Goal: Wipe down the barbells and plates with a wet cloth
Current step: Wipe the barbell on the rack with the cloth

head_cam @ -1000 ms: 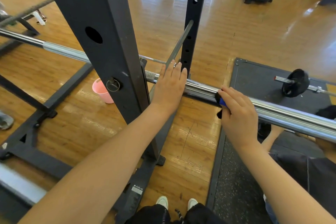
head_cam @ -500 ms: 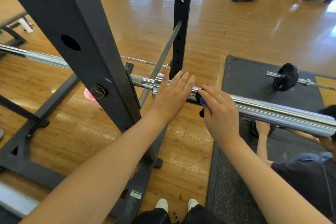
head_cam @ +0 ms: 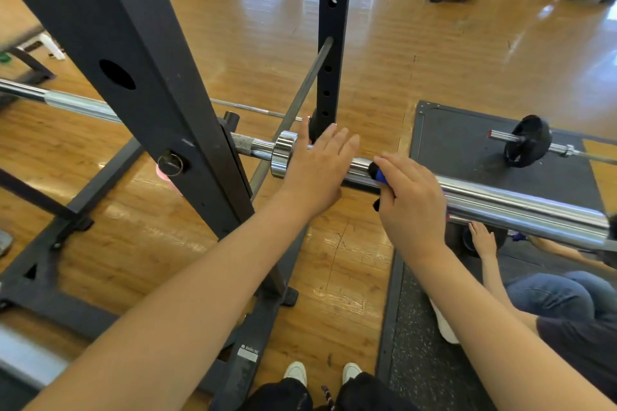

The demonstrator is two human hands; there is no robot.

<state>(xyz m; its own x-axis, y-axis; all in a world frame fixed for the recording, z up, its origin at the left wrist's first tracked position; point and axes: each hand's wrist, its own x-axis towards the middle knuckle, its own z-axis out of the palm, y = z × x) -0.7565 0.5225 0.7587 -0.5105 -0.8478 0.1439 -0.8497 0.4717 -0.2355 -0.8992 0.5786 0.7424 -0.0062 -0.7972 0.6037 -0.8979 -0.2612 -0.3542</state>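
Observation:
A chrome barbell [head_cam: 521,203] lies across the black rack, its thick sleeve running to the right edge. My left hand [head_cam: 317,173] rests flat on the sleeve with straight fingers, just right of the shiny collar [head_cam: 282,157]. My right hand [head_cam: 410,200] grips a blue cloth [head_cam: 380,175] wrapped over the sleeve, right beside the left hand. Most of the cloth is hidden under my fingers. A second barbell with a small black plate [head_cam: 527,145] lies on the black mat [head_cam: 460,147] at the far right.
A thick black rack upright [head_cam: 133,77] stands close on the left, a thinner holed post [head_cam: 330,43] behind the hands. A pink cup [head_cam: 163,175] peeks out behind the upright. Another person [head_cam: 567,307] crouches at lower right, a hand under the sleeve. Gym machines stand at the back.
My right hand has slid the cloth left along the sleeve until it sits next to my left hand. The view has shifted, bringing the collar and sleeve end into sight.

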